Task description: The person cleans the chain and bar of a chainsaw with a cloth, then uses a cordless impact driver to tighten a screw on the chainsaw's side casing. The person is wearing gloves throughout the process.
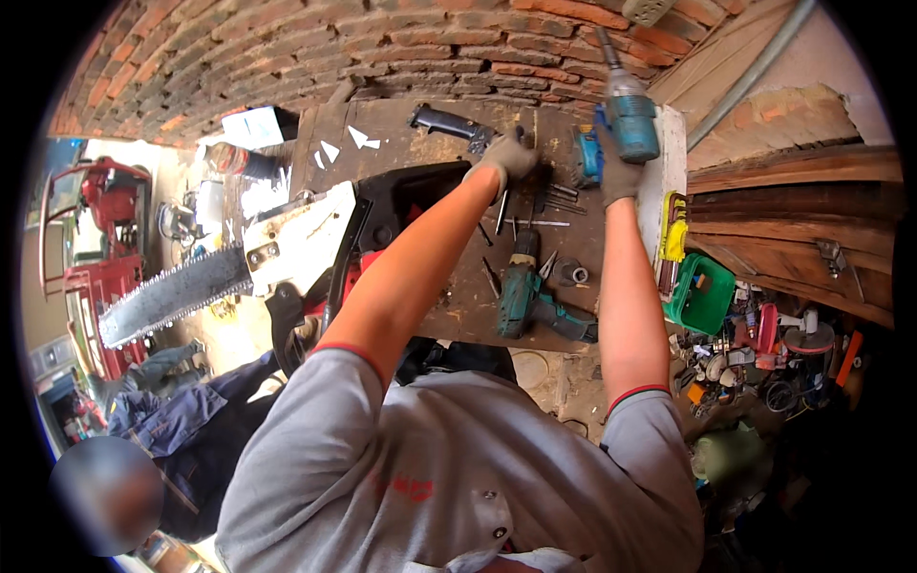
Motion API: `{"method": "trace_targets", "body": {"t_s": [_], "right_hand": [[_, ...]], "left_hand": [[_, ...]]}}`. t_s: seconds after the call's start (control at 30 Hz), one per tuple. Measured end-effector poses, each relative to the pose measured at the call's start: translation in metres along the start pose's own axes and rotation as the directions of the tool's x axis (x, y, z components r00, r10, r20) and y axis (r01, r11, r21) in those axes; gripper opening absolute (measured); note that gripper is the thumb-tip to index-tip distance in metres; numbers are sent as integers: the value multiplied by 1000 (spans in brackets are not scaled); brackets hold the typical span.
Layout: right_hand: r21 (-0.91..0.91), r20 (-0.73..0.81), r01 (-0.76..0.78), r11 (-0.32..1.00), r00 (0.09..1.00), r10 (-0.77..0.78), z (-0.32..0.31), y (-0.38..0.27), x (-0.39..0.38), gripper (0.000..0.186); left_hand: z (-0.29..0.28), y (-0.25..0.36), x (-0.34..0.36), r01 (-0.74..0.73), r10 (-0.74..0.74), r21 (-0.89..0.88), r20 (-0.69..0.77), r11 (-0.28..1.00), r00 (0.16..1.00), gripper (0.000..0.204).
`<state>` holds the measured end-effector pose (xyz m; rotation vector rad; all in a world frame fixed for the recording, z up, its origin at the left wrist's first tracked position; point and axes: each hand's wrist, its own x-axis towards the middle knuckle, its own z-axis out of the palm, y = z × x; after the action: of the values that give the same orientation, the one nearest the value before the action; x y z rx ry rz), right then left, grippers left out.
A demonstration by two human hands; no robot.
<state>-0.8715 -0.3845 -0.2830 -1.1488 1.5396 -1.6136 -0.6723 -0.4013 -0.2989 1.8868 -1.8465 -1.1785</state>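
My left hand (509, 160), in a grey work glove, is closed at the near end of a black handle-shaped part (449, 124) on the wooden bench; what its curled fingers hold is hidden. My gloved right hand (623, 178) grips a teal cordless impact wrench (633, 124) at the bench's right end, its long shaft pointing toward the brick wall. Below my left forearm sits a large chainsaw (301, 244), its toothed guide bar (181, 294) reaching out left. Between my arms lie a teal cordless drill (521, 291), pliers (548, 264), a metal socket (574, 274) and several thin rods (564, 199).
A yellow hex key set (674, 229) rests on the bench's right edge, above a green bin (702, 296). Cluttered parts (755, 353) cover the floor at right. A brick wall (411, 57) rises behind. At lower left is another person in dark clothing (191, 420), near a red machine (105, 229).
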Motion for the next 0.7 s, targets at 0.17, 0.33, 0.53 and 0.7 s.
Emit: {"method": "trace_targets", "body": {"t_s": [0.17,0.33,0.53,0.7], "right_hand": [[-143,-2,-28,989,1000,28,6,-13,-6,47],[-232,-51,111,966,991,-126,25,13,-14,26],[863,32,-71,501,996,86,33,18,-19,37],[969,179,-218,114,943,280,34,3,-28,42]], "left_hand": [[-24,5,-55,-63,62,-38,-31,997,998,61],[-26,-15,-88,-184,185,-65,13,981,983,47],[-52,16,-149,-33,108,-307,231,951,967,35],[-73,10,-187,-65,171,-450,200,891,965,41]]}}
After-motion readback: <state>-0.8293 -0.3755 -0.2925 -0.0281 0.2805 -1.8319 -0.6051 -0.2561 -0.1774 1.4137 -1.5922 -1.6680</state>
